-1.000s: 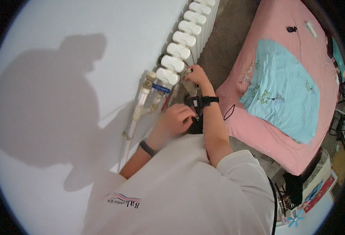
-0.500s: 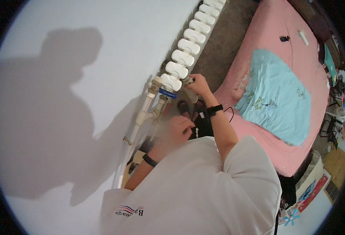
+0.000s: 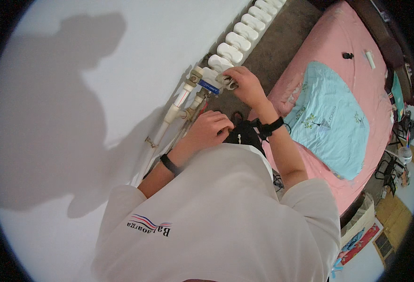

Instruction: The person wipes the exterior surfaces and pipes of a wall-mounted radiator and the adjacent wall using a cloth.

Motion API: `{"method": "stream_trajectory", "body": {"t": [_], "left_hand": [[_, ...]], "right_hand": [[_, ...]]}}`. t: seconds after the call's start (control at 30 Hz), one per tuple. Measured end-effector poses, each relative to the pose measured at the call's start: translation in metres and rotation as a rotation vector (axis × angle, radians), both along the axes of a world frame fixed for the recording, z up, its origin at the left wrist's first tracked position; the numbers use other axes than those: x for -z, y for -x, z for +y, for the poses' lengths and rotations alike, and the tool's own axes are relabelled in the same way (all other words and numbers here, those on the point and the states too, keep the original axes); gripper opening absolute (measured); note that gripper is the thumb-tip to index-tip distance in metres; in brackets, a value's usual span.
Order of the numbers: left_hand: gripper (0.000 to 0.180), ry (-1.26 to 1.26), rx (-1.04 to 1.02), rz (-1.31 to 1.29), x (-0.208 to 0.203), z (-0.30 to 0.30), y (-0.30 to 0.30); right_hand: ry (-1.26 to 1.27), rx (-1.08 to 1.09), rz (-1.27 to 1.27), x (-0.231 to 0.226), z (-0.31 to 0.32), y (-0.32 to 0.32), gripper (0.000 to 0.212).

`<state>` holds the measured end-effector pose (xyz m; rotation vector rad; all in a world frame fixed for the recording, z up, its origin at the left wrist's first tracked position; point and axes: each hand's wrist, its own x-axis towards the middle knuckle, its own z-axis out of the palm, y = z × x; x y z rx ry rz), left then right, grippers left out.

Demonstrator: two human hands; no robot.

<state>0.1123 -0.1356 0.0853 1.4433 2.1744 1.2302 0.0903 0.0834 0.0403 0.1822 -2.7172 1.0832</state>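
Observation:
My right hand (image 3: 248,88) is closed around a crumpled off-white cloth (image 3: 227,83), beside the near end of a white sectioned radiator (image 3: 230,52). Just left of the cloth is the blue lever handle (image 3: 209,87) of a valve on the pipe joint. My left hand (image 3: 208,129) hovers in front of my waist, right of the white pipes (image 3: 172,114). Its fingers are curled in, and whatever they may hold is hidden. Both wrists wear black bands.
A pale wall (image 3: 146,56) runs along the left behind the radiator. On the right stands a bed with a pink sheet (image 3: 306,160) and a light-blue pillow (image 3: 334,122). A small black object (image 3: 348,55) and a white cylinder (image 3: 370,59) lie on the bed.
My right hand has come up nearer to me with the cloth, which hung lower before and is now bunched. My left hand, blurred earlier, is now steadier and higher. The view has shifted slightly.

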Motion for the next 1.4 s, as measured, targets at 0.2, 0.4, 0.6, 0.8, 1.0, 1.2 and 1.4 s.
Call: {"method": "stream_trajectory", "body": {"t": [0.2,0.4,0.6,0.8,1.0,1.2,1.4], "left_hand": [[0.015,-0.047,-0.008,0.026,0.002,-0.003,0.0],[0.011,0.027,-0.034,-0.015,0.007,-0.016,-0.004],[0.011,0.005,-0.065,-0.027,0.024,-0.024,-0.011],[0.007,0.028,-0.098,-0.004,0.029,-0.029,-0.019],[0.011,-0.006,-0.093,0.035,0.028,-0.025,-0.031],[0.012,-0.036,-0.081,0.028,0.029,-0.025,-0.037],[0.01,-0.041,-0.069,0.051,0.025,-0.025,-0.037]], "right_hand": [[-0.264,-0.158,0.176,0.019,-0.008,-0.009,0.046],[-0.341,-0.167,0.256,0.029,-0.022,0.005,0.038],[-0.421,-0.19,0.251,0.037,-0.031,0.043,0.038],[-0.528,-0.115,0.207,0.038,-0.045,0.052,0.045],[-0.55,-0.066,0.09,0.036,-0.038,0.044,0.057],[-0.659,-0.244,-0.103,0.029,-0.022,0.019,0.049],[-0.548,-0.299,0.047,0.034,-0.016,-0.003,0.041]]}}
